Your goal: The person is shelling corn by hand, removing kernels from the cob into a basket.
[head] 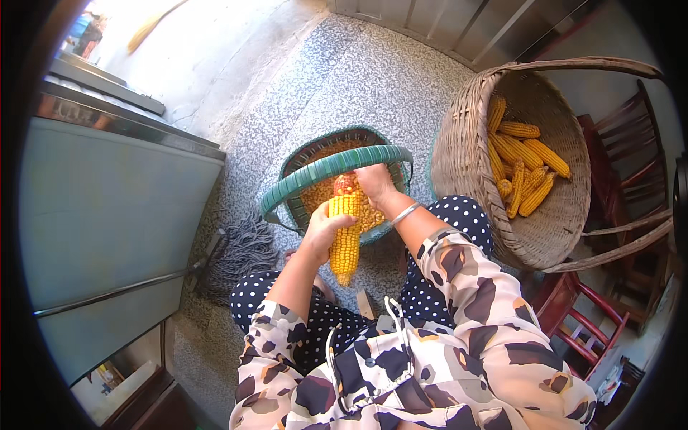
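A yellow corn cob [344,236] points away from me, held over the near rim of a green woven basket [398,228]. My left hand [322,232] is wrapped around its middle, thumb across the top. Most of the cob is covered in kernels; its far end is reddish and partly bare, with a few loose kernels on it. My right hand [375,184] is beside that far end, inside the basket and under its arched green handle [338,164]. Its fingers are partly hidden, so their grip is unclear. Loose corn kernels [371,217] lie in the basket.
A large wicker basket [462,134] with several corn cobs [518,153] stands tilted at right. Red wooden chairs [583,317] are behind it. A grey mop head [242,250] lies left of the green basket, near a pale panel [113,209]. A broom [150,27] lies at upper left.
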The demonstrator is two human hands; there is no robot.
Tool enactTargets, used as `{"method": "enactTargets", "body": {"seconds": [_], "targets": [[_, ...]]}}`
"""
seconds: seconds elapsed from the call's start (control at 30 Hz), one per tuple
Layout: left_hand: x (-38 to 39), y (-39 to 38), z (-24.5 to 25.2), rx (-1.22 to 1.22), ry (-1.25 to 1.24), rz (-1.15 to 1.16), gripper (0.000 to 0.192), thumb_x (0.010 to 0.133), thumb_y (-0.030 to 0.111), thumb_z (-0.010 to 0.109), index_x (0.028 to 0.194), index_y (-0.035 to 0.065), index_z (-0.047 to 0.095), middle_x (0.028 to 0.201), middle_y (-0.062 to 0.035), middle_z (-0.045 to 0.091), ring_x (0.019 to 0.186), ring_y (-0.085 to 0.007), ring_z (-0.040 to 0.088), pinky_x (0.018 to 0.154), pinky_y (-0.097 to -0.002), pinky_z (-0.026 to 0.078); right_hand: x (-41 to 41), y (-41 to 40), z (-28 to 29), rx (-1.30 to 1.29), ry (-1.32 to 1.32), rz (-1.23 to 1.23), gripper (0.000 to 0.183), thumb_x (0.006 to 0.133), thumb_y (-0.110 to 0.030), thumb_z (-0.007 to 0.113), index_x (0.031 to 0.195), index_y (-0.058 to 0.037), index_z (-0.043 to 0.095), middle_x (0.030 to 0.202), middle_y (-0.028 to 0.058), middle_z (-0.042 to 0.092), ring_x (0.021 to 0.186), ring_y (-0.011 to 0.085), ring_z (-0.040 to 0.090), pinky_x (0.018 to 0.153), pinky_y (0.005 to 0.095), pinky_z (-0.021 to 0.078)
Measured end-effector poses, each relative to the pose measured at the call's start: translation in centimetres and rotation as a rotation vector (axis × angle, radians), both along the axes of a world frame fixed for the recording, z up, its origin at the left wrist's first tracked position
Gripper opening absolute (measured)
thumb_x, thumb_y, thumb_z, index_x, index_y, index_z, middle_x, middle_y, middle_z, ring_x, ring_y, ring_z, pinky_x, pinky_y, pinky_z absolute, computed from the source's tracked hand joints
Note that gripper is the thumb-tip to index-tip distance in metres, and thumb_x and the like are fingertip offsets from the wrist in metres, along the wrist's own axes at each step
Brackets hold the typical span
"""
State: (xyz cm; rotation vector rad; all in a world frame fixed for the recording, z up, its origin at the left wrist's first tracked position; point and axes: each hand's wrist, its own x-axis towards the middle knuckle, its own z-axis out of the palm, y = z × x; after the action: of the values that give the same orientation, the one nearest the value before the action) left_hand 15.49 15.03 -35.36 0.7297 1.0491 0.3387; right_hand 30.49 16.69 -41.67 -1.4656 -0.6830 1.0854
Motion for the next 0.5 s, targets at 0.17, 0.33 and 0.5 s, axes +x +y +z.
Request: {"method": "enactTargets", "body": {"seconds": [0.17,0.33,0.5], "targets": [[0.3,-0.5,1.5,-0.041,-0.069,-0.113,0.044,0.064,0.009,0.068,0.103,0.0040,0.049,0.084,-0.0071,0.059,0.067,-0.0203,0.060,0.062,-0.0321,0.050,-1.0,-0.5,4.1,-0.132,0.436,0.207,0.014,0.082,-0.014,0.050,0.082,-0.0018,0.057,0.071,0.0078,0.059,0.062,0.0145,0.056,0.056,0.0291,0.0463],[0.7,-1.3,0.8,0.598,0.478,-0.334,0.051,0.056,0.021,0.076,0.093,0.0006,0.047,0.082,-0.0118,0.060,0.073,-0.0238,0.060,0.066,-0.0352,0.048,-2.0,-0.8,4.0,-0.169,0.240,0.108,0.023,0.088,-0.016,0.045,0.074,-0.0011,0.055,0.059,0.0072,0.056,0.048,0.0141,0.054,0.042,0.0259,0.0431],[1.7,-2.0,0.4,0.895,0.631,-0.408,0.054,0.057,0.017,0.070,0.096,-0.0025,0.038,0.089,-0.0238,0.055,0.084,-0.0377,0.056,0.074,-0.0405,0.046,-1.9,-0.7,3.4,-0.173,0.241,-0.093,0.025,0.089,-0.015,0.042,0.073,0.0008,0.054,0.056,0.0072,0.054,0.045,0.0141,0.052,0.042,0.0267,0.0436]]}}
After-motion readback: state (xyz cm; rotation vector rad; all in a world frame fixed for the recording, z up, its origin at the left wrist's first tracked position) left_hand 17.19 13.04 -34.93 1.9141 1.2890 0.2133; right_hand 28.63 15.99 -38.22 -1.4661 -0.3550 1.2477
